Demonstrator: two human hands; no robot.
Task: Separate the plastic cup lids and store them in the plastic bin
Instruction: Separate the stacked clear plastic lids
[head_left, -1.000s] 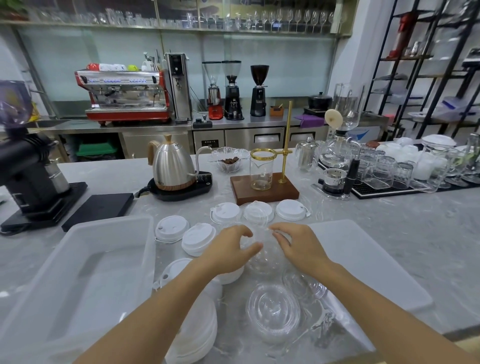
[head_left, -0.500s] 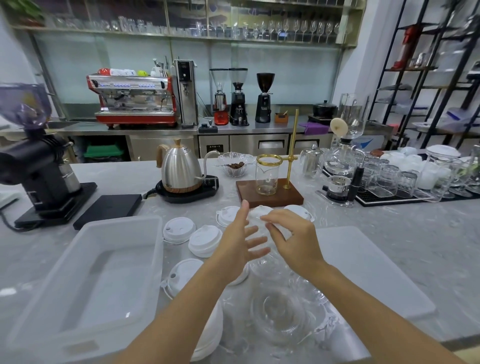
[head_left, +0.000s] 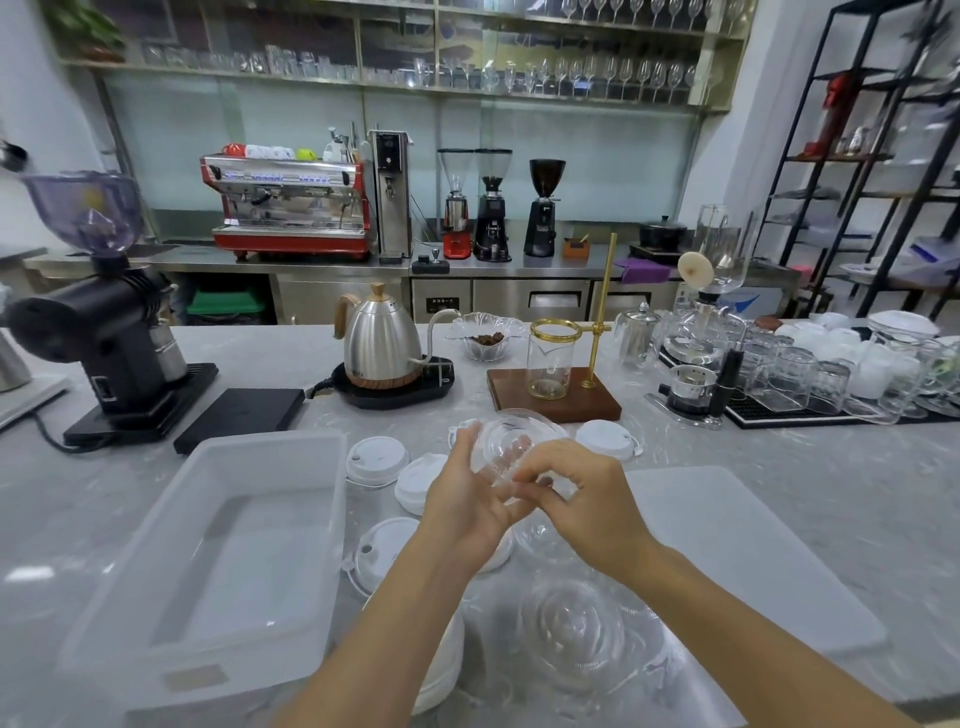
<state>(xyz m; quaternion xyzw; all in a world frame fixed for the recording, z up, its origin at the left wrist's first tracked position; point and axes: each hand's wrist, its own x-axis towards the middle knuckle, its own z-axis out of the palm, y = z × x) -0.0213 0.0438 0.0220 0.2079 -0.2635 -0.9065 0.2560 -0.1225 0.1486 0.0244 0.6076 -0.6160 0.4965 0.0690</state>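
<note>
Clear dome lid (head_left: 511, 441) is up over the counter between my hands, left hand (head_left: 470, 499) cupping it, right hand (head_left: 582, 493) pinching its rim. Feels-like guess: featherlight, flimsy, slick, so I'd peel at the edges toward the plastic bin (head_left: 171, 530).

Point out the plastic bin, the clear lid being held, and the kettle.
Plastic bin (head_left: 332, 519): head view, its right wall.
Clear lid (head_left: 511, 434): head view, its dome.
Kettle (head_left: 382, 340): head view, its steel body.

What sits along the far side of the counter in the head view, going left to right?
Black grinder → black scale → gooseneck kettle → glass dish of beans → wooden pour-over stand → upturned glasses.
</note>
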